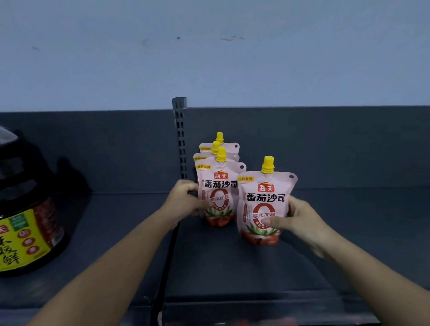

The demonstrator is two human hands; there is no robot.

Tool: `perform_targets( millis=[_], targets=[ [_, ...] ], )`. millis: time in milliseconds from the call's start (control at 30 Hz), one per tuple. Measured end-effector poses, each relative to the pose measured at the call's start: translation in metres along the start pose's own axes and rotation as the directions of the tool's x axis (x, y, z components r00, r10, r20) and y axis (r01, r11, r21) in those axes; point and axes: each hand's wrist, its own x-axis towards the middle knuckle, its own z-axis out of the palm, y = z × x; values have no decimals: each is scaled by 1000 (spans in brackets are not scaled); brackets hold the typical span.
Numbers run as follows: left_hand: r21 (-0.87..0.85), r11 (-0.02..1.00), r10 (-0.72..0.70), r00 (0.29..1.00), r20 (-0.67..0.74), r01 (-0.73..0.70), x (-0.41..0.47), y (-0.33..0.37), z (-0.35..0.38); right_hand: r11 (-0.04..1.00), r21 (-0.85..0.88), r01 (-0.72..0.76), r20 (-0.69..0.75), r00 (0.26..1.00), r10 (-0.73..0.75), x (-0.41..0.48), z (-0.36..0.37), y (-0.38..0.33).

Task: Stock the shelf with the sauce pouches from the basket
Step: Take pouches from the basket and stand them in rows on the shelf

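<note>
Your left forearm (103, 264) and right forearm (374, 276) lie closest to the lens, stretching from the bottom corners over the front lip of the dark grey shelf (237, 279). Take the slotted upright post (180, 139) at the shelf's back as your mark.

Your left hand (186, 200) sits at the foot of that post. Its fingers are curled round the left edge of the front pouch (216, 194), with the thumb laid across the pouch's lower face. That pouch heads a row of three pouches (229, 147) standing upright one behind another just right of the post, yellow caps up, running back toward the rear panel.

Your right hand (300, 220) is farther right of the post and nearer you. It grips a single pouch (266, 202), thumb pressed across the front and fingers wrapped behind its right side. This pouch is upright, just beside the front pouch and overlapping its right edge in the view. You cannot tell whether its base touches the shelf.

Well left of the post stands a large dark sauce jug (23, 218) with a yellow label, apart from both hands.
</note>
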Motion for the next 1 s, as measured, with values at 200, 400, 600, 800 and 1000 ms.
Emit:
perform_targets(
  millis=[200, 400, 600, 800, 1000],
  targets=[
    [-73, 997, 0, 1000, 11, 1, -3, -1, 5, 1000, -7, -7, -11, 1000, 7, 3, 7, 0],
    [-114, 993, -14, 1000, 0, 14, -5, -2, 8, 1000, 9, -3, -4, 1000, 3, 3, 14, -1],
    [-68, 998, -3, 999, -44, 0, -7, -3, 10, 998, 49, 26, 27, 999, -27, 5, 29, 0],
    [-51, 999, 10, 999, -51, -13, -12, 0, 9, 996, -19, 91, 46, 995, -90, 10, 59, 2],
    [-11, 999, 46, 998, -46, -47, -14, -4, 3, 961, -259, 93, -58, 992, -111, 13, 55, 10]
  ],
)
